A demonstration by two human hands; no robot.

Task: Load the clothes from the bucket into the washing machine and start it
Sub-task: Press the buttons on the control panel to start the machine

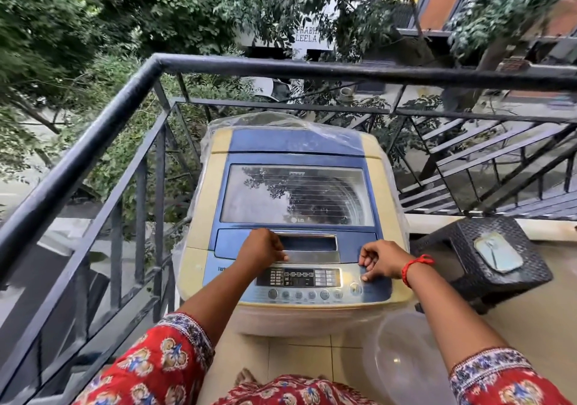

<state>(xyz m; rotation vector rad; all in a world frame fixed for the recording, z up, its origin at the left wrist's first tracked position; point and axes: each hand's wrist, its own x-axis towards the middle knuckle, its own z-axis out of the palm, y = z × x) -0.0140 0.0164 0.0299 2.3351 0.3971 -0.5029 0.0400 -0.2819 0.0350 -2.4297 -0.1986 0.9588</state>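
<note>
A cream and blue top-loading washing machine (293, 142) stands on the balcony, its glass lid (296, 195) down. Dark clothes show dimly through the glass. My left hand (263, 248) rests curled at the left end of the lid handle recess (307, 243). My right hand (382, 261) is loosely curled over the right side of the control panel (299, 282), thumb tip touching the panel just above the round start button (356, 289). A clear plastic bucket (402, 357) stands on the floor at the lower right, with nothing visible in it.
A black metal railing (103, 129) encloses the balcony on the left and behind the machine. A dark woven stool (487, 257) with a small pad on top stands right of the machine. Clear plastic wrap hangs around the machine's sides. The floor is tiled.
</note>
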